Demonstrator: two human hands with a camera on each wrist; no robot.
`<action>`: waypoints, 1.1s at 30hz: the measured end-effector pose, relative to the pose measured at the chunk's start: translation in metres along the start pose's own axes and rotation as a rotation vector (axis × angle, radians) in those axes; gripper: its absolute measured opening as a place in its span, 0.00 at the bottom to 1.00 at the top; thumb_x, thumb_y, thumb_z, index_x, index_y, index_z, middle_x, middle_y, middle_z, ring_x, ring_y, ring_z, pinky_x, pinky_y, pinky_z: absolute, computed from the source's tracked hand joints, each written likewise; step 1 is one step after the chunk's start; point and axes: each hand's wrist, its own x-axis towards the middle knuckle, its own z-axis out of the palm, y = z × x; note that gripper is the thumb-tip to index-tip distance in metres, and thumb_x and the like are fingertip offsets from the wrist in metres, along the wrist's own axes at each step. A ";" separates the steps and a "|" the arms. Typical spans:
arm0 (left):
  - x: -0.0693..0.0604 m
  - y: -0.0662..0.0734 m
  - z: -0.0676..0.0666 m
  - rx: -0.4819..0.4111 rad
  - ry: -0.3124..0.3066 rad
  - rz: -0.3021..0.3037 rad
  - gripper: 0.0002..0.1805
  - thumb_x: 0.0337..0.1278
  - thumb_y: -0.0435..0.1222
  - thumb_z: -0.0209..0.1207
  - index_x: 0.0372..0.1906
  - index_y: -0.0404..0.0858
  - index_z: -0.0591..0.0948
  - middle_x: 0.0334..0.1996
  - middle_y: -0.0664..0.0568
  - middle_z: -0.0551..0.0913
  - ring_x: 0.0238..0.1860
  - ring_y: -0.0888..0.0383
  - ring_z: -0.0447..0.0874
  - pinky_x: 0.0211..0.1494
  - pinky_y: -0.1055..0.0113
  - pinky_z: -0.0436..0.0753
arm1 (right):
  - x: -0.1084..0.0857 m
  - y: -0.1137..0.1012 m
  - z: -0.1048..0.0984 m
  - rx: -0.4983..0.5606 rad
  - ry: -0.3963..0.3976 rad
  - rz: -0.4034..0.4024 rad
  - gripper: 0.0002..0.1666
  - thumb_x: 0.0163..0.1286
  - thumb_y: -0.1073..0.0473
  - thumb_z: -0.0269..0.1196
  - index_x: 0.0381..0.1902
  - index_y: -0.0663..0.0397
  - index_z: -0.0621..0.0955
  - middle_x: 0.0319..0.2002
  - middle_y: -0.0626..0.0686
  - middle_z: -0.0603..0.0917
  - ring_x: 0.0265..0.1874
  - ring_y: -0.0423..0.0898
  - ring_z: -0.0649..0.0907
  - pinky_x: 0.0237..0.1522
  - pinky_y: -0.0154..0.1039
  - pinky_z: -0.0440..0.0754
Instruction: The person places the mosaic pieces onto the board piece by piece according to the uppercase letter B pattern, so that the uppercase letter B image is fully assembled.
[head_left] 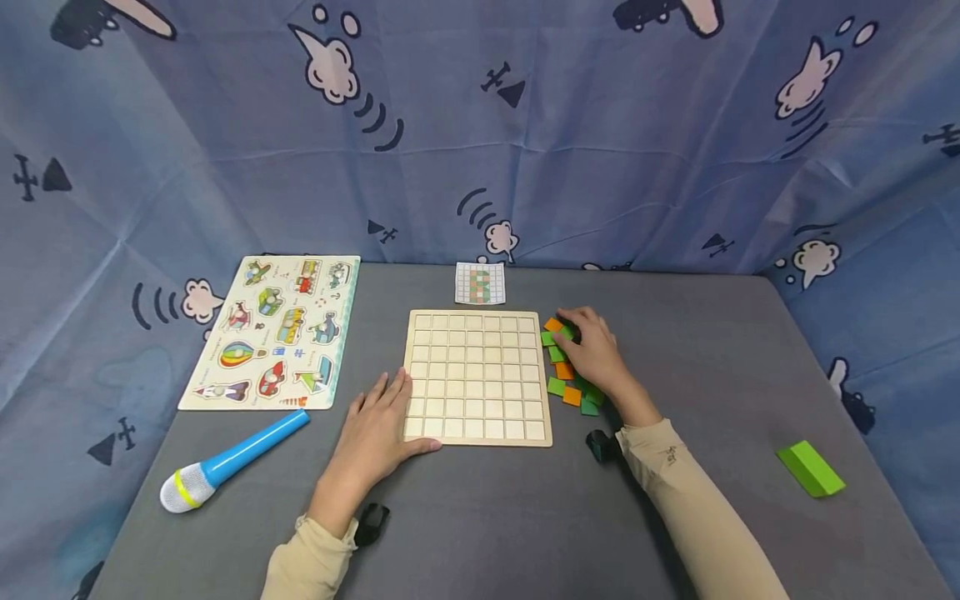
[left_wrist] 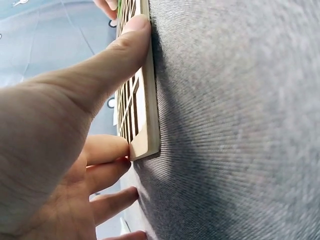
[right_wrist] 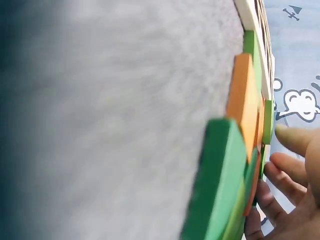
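A square wooden grid board (head_left: 474,375) lies flat with its cells bare. My left hand (head_left: 372,429) rests at its near left corner, thumb along the near edge and fingers spread by the left side. The left wrist view shows the thumb (left_wrist: 132,40) touching the board's edge. To the board's right lies a loose cluster of small square tiles, some orange (head_left: 572,396), some light green (head_left: 556,387), some dark green (right_wrist: 215,180). Over the far end of that cluster is my right hand (head_left: 594,350), fingers bent and apart from the thumb. It partly hides several tiles.
A small printed grid card (head_left: 480,283) lies beyond the board. On the left are a picture puzzle board (head_left: 273,333) and a blue toy microphone (head_left: 240,454). A green block (head_left: 812,468) sits far right. A patterned blue cloth (head_left: 450,167) hangs behind the grey table (head_left: 480,525).
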 end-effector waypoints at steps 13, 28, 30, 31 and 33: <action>0.000 0.003 0.001 -0.010 0.027 0.004 0.62 0.48 0.60 0.77 0.81 0.31 0.65 0.83 0.39 0.62 0.84 0.36 0.58 0.79 0.31 0.62 | 0.006 -0.010 0.004 0.033 0.073 0.050 0.11 0.80 0.62 0.63 0.52 0.63 0.86 0.59 0.65 0.79 0.61 0.67 0.74 0.72 0.69 0.59; 0.000 0.005 0.000 0.007 0.049 -0.001 0.61 0.45 0.57 0.79 0.80 0.29 0.67 0.81 0.37 0.66 0.82 0.35 0.61 0.77 0.30 0.65 | 0.008 -0.014 0.002 0.067 -0.043 0.120 0.21 0.82 0.62 0.60 0.67 0.63 0.81 0.67 0.67 0.73 0.69 0.67 0.70 0.70 0.64 0.69; 0.000 0.005 0.000 0.008 0.044 -0.003 0.61 0.46 0.57 0.79 0.80 0.29 0.66 0.81 0.38 0.65 0.82 0.35 0.61 0.77 0.30 0.65 | 0.008 -0.014 0.003 0.074 -0.040 0.129 0.18 0.82 0.61 0.60 0.64 0.63 0.82 0.67 0.67 0.73 0.70 0.66 0.69 0.71 0.64 0.67; 0.000 0.005 0.000 0.006 0.045 -0.004 0.61 0.46 0.57 0.79 0.80 0.29 0.66 0.81 0.38 0.65 0.82 0.35 0.61 0.77 0.30 0.65 | 0.008 -0.014 0.003 0.075 -0.036 0.128 0.18 0.82 0.61 0.60 0.63 0.63 0.82 0.67 0.66 0.74 0.69 0.66 0.69 0.70 0.64 0.67; -0.001 0.005 0.000 0.005 0.048 -0.003 0.61 0.45 0.57 0.79 0.80 0.29 0.66 0.81 0.38 0.65 0.82 0.35 0.61 0.77 0.30 0.65 | 0.008 -0.014 0.004 0.081 -0.020 0.122 0.15 0.81 0.62 0.61 0.60 0.62 0.82 0.63 0.66 0.76 0.63 0.64 0.70 0.65 0.62 0.69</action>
